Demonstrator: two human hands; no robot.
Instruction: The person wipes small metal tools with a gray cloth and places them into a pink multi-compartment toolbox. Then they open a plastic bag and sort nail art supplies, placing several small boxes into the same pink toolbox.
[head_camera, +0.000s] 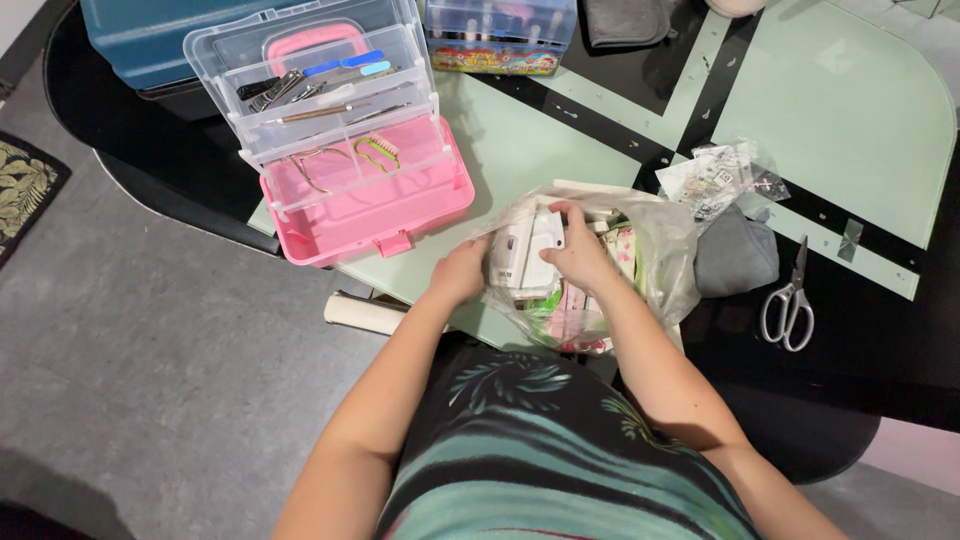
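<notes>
**Both hands on white pack inside plastic bag**

Bag (655, 255) sits at the near table (850, 110) edge, 6 o'clock of the table, directly in front of the person. White pack (525, 255) lies at the bag's mouth, at the bag's 9 o'clock side.

Left hand (462, 270): fingers curled against the pack's left edge; tips hidden, can't tell how tight. Right hand (580, 250): fingers pressed together, pinching the pack's top right corner.

Handling, my read: pack looks light, flat and fairly stiff, like moulded card or plastic; bag film is thin, crinkly, slippery, will drag with it. Grip the pack by opposite edges, not through the film.

Orientation: pack's long axis runs roughly 12–6, slightly tilted, top toward the pink box (365, 205) at 11 o'clock. Scissors (790, 300) lie at 3 o'clock, well apart.
</notes>
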